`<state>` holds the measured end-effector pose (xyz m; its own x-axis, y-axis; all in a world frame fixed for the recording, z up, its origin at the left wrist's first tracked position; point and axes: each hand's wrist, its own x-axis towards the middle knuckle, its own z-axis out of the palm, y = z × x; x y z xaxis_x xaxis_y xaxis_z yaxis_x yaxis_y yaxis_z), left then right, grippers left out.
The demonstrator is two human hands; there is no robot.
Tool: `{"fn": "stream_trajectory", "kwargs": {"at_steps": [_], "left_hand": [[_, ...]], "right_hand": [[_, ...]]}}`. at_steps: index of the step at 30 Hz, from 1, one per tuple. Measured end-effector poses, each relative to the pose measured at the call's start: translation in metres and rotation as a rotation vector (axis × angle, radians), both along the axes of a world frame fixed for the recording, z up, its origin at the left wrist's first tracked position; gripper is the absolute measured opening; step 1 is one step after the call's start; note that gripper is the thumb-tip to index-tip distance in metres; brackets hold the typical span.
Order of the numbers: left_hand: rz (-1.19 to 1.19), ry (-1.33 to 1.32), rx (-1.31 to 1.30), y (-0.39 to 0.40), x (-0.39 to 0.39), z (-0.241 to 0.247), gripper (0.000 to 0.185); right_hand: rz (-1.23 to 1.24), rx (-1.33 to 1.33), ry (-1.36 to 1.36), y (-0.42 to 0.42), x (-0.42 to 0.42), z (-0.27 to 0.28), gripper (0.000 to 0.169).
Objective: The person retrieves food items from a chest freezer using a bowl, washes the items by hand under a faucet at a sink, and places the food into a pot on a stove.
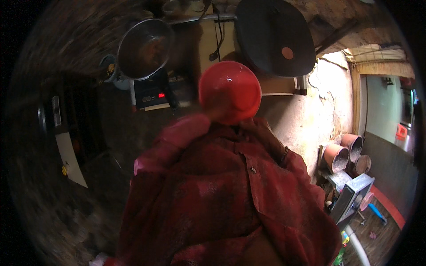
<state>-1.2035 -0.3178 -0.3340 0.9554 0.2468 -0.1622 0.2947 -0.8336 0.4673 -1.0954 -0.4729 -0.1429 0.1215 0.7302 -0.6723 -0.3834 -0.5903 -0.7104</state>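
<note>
A red plastic bowl (pixel 233 86) is close in front of my chest, and its shiny inside faces the camera. My left hand (pixel 216 114) reaches over its near left edge, with the fingers seen dimly in the bowl's shadow; whether it grips the bowl is unclear. My right hand (pixel 258 128) is at the lower right rim, its fingers partly hidden beneath the bowl. Up and to the left, a metal pot (pixel 144 50) with brown residue or food inside stands over a black induction cooker (pixel 151 96) with a lit red display. The pot's dark handle points towards me.
A large dark rounded object (pixel 276 36) lies beyond the bowl. A black cable (pixel 219 43) runs near a pale surface. Left of the pot is a small container (pixel 109 68). Clay pots (pixel 336 158) and a metal gas stove (pixel 354 196) stand at the far right, beside a wall.
</note>
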Motion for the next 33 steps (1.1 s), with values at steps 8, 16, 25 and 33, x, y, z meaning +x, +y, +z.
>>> {"fn": "stream_trajectory", "kwargs": {"at_steps": [8,16,25,33], "left_hand": [[-0.193,0.181,-0.555,0.002,0.013,0.067,0.033],[-0.085,0.079,-0.943,0.003,0.022,0.072,0.035],[0.244,0.046,-1.173,-0.014,0.028,0.08,0.043],[0.387,-0.071,-1.404,-0.017,0.027,0.075,0.033]], "right_hand": [[0.016,0.02,-0.018,0.002,0.0,0.01,0.025],[0.008,-0.049,0.048,0.0,0.002,0.004,0.025],[-0.021,0.063,-0.053,-0.036,0.016,-0.101,0.026],[-0.035,0.032,-0.018,-0.024,0.008,-0.073,0.027]]}}
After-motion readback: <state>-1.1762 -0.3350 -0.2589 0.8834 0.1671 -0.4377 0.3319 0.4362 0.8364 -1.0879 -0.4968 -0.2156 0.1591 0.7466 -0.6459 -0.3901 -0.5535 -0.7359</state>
